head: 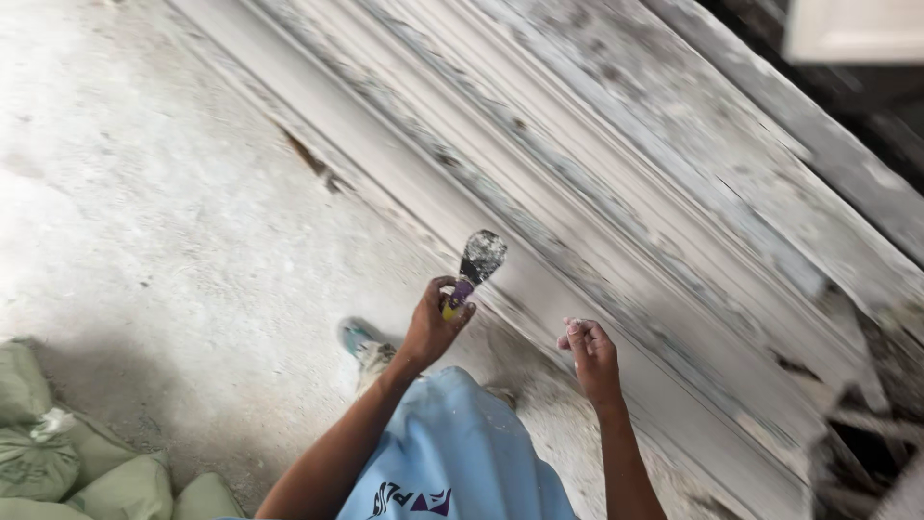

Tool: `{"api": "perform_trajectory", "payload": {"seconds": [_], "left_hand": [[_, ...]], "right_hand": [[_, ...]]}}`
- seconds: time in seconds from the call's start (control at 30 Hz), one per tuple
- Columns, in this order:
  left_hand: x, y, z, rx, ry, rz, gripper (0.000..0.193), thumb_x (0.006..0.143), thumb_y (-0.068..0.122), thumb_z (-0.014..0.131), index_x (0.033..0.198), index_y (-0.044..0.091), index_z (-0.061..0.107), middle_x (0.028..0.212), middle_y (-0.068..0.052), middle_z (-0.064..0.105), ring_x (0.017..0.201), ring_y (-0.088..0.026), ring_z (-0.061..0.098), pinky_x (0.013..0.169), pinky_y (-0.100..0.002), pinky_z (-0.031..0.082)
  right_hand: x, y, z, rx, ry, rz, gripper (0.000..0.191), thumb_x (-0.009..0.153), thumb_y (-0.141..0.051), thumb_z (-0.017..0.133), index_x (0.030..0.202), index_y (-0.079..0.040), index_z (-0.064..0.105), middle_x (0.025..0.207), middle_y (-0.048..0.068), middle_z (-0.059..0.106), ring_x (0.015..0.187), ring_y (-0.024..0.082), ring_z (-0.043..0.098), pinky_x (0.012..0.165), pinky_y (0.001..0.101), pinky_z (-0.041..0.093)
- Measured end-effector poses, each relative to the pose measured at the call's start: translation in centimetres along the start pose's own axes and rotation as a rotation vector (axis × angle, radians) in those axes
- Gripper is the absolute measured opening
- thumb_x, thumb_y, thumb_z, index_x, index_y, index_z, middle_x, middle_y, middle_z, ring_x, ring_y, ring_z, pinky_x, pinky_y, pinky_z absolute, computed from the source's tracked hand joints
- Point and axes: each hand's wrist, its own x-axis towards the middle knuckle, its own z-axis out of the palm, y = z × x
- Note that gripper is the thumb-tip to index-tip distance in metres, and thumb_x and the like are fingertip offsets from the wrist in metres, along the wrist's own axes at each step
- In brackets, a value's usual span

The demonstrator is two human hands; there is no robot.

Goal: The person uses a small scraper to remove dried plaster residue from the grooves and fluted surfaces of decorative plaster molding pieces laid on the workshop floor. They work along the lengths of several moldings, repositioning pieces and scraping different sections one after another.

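My left hand [433, 323] grips the purple and yellow handle of a putty knife [475, 264]. Its blade, smeared with grey-white filler, points up toward a long moulded surface [616, 183] coated in patchy white filler, running diagonally across the view. My right hand [589, 354] hovers just right of the knife, close to the moulding, its fingers pinched together with nothing visible in them. My light blue shirt [452, 453] fills the bottom centre.
A dusty concrete floor [144, 212] spreads to the left. Green sacks [58, 453] are piled at the bottom left corner. One foot in a worn shoe [366, 345] stands by the moulding's base. Broken, dark gaps [866, 443] show at the lower right.
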Motion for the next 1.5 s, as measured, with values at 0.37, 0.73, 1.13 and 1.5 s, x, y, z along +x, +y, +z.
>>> {"api": "perform_trajectory", "payload": {"seconds": [0.37,0.73,1.13,1.5], "left_hand": [[9.7,-1.1,-30.9,-0.433,0.099,-0.094,0.046,0.104,0.037,0.050,0.129,0.000,0.061,0.091,-0.004,0.066,0.061,-0.008,0.056,0.051,-0.025,0.048],[21.6,-4.7,-50.0,-0.504,0.273,-0.184,0.049,0.111,0.041,0.048,0.118,-0.006,0.060,0.081,-0.014,0.061,0.056,-0.010,0.053,0.050,-0.026,0.046],[42.1,-9.1,-70.5,-0.600,0.585,-0.176,0.036,0.103,0.015,0.056,0.134,0.000,0.045,0.105,-0.008,0.068,0.066,-0.009,0.057,0.052,-0.026,0.048],[61.6,-11.2,-79.6,-0.601,0.497,-0.070,0.049,0.111,0.019,0.046,0.155,0.003,0.034,0.103,-0.020,0.061,0.076,-0.017,0.056,0.065,-0.032,0.050]], "right_hand": [[11.5,-5.9,35.8,-0.029,-0.472,0.065,0.030,0.104,-0.022,0.058,0.120,0.002,0.065,0.095,0.008,0.071,0.089,0.015,0.070,0.087,0.0321,0.060],[26.6,-11.0,59.0,-0.140,-0.706,0.045,0.032,0.103,-0.024,0.058,0.123,0.000,0.065,0.095,0.006,0.074,0.091,0.014,0.071,0.087,0.0303,0.058],[47.2,-20.9,84.2,-0.278,-0.921,-0.043,0.033,0.105,-0.026,0.056,0.125,0.000,0.063,0.100,0.006,0.074,0.097,0.012,0.068,0.090,0.0286,0.054],[59.5,-26.7,107.6,-0.270,-0.868,0.035,0.045,0.107,-0.041,0.045,0.127,-0.004,0.063,0.106,0.006,0.070,0.097,0.013,0.065,0.085,0.0295,0.052]]}}
